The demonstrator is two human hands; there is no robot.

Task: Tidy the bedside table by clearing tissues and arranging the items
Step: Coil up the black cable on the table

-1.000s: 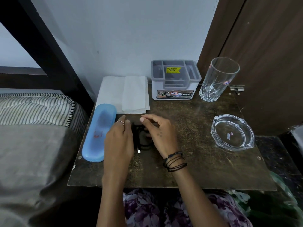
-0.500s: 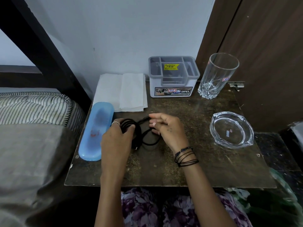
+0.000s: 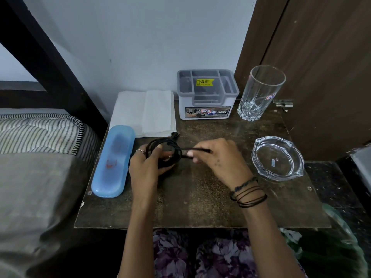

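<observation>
A black cable lies coiled in loops over the middle of the dark bedside table. My left hand grips the coil from the left, thumb through the loops. My right hand pinches the cable's free end and holds it out to the right of the coil. Folded white tissues lie at the back left. A blue oblong case lies along the left edge.
A grey-and-white organiser box stands at the back by the wall. A tall empty glass stands right of it, and a glass ashtray sits at the right. A striped mattress borders the table on the left.
The loose cable has been gathered into a tighter coil in my left hand. My right hand has drawn the free end out to the right.
</observation>
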